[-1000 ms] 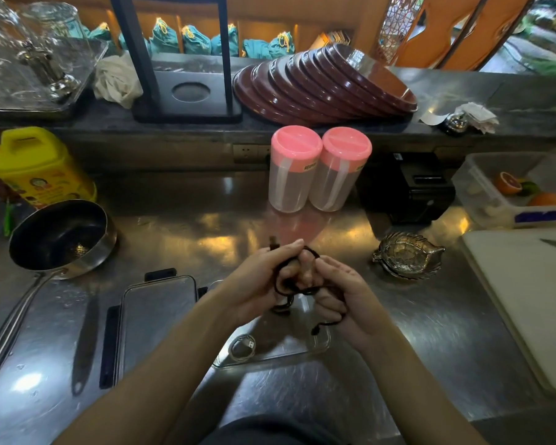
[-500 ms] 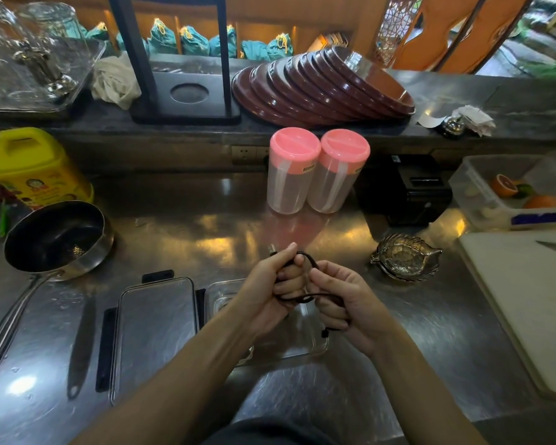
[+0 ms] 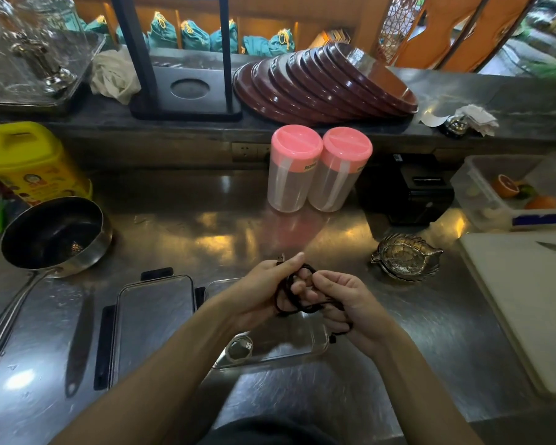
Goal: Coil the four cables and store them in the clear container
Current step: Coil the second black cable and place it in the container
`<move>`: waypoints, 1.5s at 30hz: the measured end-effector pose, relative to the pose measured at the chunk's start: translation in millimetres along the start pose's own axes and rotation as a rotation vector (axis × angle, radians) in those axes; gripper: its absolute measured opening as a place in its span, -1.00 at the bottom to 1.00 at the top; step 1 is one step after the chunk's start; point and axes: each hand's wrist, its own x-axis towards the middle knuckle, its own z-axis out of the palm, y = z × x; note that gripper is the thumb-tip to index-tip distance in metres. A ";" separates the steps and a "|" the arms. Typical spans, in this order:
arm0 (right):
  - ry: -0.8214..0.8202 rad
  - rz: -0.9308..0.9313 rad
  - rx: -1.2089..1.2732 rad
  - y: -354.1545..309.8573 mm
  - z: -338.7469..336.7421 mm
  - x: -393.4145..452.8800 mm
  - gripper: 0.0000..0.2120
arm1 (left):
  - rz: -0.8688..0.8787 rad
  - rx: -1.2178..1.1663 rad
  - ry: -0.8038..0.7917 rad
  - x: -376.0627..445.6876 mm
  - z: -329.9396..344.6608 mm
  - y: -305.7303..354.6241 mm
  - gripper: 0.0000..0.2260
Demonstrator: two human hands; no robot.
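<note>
So compared with a second ago the loops of the black cable point(image 3: 297, 295) look tighter and more bunched up between the two hands, and the plug end pokes out above the left hand's knuckles instead of trailing loose. The left hand point(image 3: 264, 292) has its fingers curled round the coil, thumb stretched over the top, while the right hand point(image 3: 344, 305) pinches the free run of cable and feeds it around, with a short tail and connector hanging under its palm. Both hands have barely drifted; they hover right above the clear container point(image 3: 318, 343), which sits open on the steel counter point(image 3: 180, 232). Inside the container, at its near-left corner, there's one lighter coiled cable point(image 3: 239, 348) already stored. The container's lid point(image 3: 154, 319) lies just left of it. My read: this black one is nearly wound up, only the tail left, then it drops straight down. I can't spot any other cables from here, so how many remain is a guess.
</note>
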 end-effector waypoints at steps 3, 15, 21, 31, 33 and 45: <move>0.072 -0.040 -0.097 -5.7 3.4 -2.5 -0.71 | 0.057 -0.096 0.027 2.6 0.0 -2.4 -0.73; 0.024 -0.108 0.043 13.0 -52.3 -48.6 -0.57 | 0.177 -0.338 0.206 12.3 -14.0 11.4 -0.67; -0.107 -0.339 0.641 23.3 -62.3 -59.2 -0.40 | 0.154 -0.375 0.233 17.4 -8.0 10.7 -0.67; -0.004 -0.332 0.922 -3.9 -45.2 -47.1 -0.41 | 0.111 -0.502 0.163 10.6 -1.5 14.0 -0.64; 0.114 -0.352 0.798 -15.9 -37.7 -41.5 -0.54 | 0.100 -0.523 0.148 10.0 -2.2 12.6 -0.66; 0.376 -0.182 0.170 -14.1 -4.9 -8.0 -0.69 | 0.141 -0.456 0.068 3.4 7.2 9.5 -0.70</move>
